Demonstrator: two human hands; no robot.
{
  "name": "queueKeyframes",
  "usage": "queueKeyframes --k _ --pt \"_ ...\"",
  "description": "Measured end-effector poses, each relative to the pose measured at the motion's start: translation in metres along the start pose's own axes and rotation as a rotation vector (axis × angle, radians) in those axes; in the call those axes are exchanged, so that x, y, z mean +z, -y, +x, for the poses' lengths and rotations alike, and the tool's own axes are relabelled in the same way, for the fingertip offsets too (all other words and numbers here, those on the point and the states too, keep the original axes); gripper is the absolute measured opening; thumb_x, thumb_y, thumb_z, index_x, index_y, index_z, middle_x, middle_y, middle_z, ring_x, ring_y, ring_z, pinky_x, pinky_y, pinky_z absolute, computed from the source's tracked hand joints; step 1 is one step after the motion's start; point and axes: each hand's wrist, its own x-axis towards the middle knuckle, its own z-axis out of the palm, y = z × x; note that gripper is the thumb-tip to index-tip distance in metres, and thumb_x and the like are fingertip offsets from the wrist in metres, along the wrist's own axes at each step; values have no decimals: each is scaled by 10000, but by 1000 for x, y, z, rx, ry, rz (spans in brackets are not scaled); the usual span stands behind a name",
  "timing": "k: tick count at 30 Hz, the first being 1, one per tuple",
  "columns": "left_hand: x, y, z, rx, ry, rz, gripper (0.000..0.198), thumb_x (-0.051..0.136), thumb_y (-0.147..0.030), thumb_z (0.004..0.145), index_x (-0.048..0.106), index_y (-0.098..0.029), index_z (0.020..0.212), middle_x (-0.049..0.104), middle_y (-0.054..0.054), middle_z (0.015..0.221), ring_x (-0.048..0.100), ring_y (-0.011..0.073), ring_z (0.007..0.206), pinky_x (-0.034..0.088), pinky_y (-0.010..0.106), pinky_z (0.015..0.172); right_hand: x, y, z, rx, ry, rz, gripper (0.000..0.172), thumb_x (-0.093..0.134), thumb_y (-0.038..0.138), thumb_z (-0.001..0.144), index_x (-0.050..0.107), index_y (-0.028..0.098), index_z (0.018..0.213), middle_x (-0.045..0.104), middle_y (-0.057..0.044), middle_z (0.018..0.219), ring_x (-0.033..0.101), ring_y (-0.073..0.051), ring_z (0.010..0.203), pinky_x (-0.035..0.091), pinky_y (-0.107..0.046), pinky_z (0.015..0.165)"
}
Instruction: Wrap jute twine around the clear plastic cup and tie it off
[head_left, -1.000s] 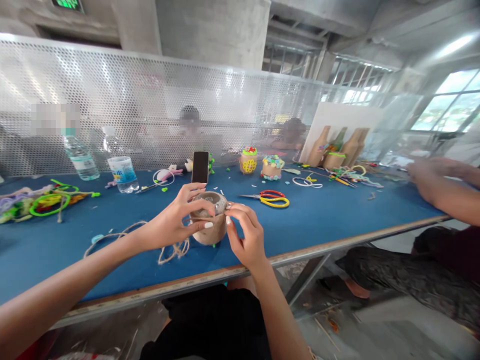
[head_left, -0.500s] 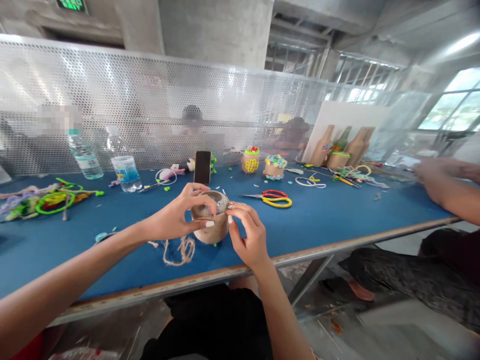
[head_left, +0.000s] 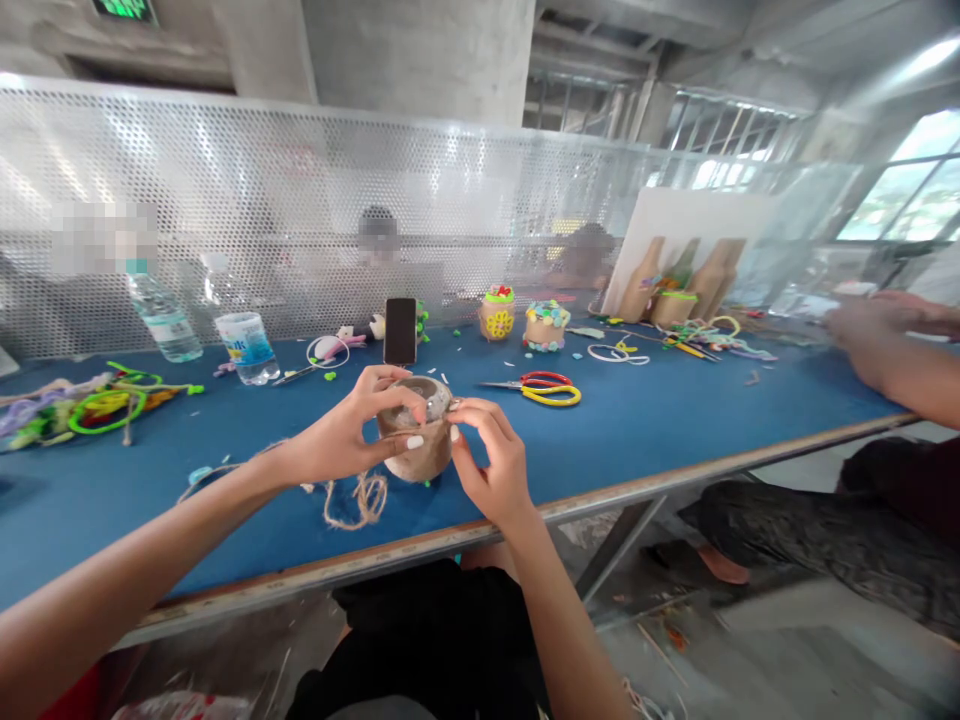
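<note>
The round tan pot [head_left: 427, 455], with an open mouth and a rough surface, stands between the two hands, a little above the blue worktop [head_left: 630, 450], and a thin strand of twine [head_left: 397, 432] lies across its upper part. The left hand [head_left: 337, 440] makes a wide grip around the side of the pot, and its fingers curve over the rim. It seems that this hand carries the pot and keeps it steady, so the other hand can work freely. The right hand [head_left: 491, 465] makes a narrow grip at the rim, and its fingertips [head_left: 455, 425] press close together on the pot, probably to pin the strand in place. I cannot see exactly what is between them.

Under the hands, a loose bundle of light brown jute twine [head_left: 366, 500] lies on the worktop. Behind the pot stands a black smartphone [head_left: 400, 330], upright. To the right lie scissors with red and yellow handles [head_left: 544, 390], and farther away stand two small pots with colourful decoration [head_left: 521, 320]. At the far right, a co-worker's hand [head_left: 870, 335] rests over the worktop.
</note>
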Motion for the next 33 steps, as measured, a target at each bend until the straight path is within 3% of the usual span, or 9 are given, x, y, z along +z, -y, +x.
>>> queueKeyframes --k 3,6,9,12,14,18,21,27,33 --pt "1 0 -1 8 -13 9 156 558 -309 925 578 -203 1038 356 121 1319 409 267 1249 473 439 1001 -2 -1 0 69 -45 70 219 487 102 877 615 220 1011 679 -81 1014 641 -214 1035 531 -408 918" --pt "4 -1 -3 21 -25 20 145 565 -292 915 570 -205 1031 383 122 1295 314 298 1350 484 436 1005 -2 -3 0 114 -52 69 274 498 152 903 593 219 1152 666 -107 1147 616 -217 1123 531 -412 947" --pt "9 2 -4 40 -91 47 308 611 -254 874 515 -226 1165 376 134 1334 202 320 1418 442 489 1061 0 -5 0 120 10 49 384 501 171 920 528 218 1300 615 -129 1300 566 -224 1236 513 -423 1003" --pt "15 6 -7 25 -166 -77 557 607 -267 885 332 -257 1368 323 153 1397 314 303 1377 469 480 1042 2 -5 -1 104 60 54 420 485 158 934 514 210 1350 589 -129 1358 538 -222 1288 471 -426 1070" --pt "17 8 -9 15 -193 -124 561 595 -290 902 306 -258 1382 299 159 1411 352 295 1356 477 471 1035 2 -6 -2 105 93 52 419 469 159 944 521 205 1358 578 -126 1376 523 -218 1310 459 -416 1087" --pt "17 3 -16 65 -273 134 389 596 -264 910 429 -226 1258 302 155 1401 277 308 1386 397 525 1091 2 -7 -5 100 134 21 437 453 171 958 495 220 1390 556 -118 1405 498 -216 1335 456 -426 1092" --pt "17 -4 -25 135 -316 330 277 536 -190 935 462 -200 1202 347 162 1368 341 294 1338 414 506 1064 2 -7 -7 37 154 -59 497 442 164 953 414 214 1447 529 -132 1431 471 -231 1357 444 -457 1094" --pt "11 -5 -41 243 -324 606 324 465 -50 930 498 -192 1219 552 114 1150 568 240 1044 466 400 873 2 0 -7 -41 222 -221 595 433 180 932 279 201 1506 497 -153 1454 426 -254 1386 426 -488 1078" --pt "-5 5 -48 360 -344 715 324 420 -28 945 573 -197 1175 615 75 1037 607 191 892 438 364 817 2 2 -8 -32 264 -326 599 436 219 924 284 172 1502 458 -147 1488 373 -253 1420 380 -464 1107"
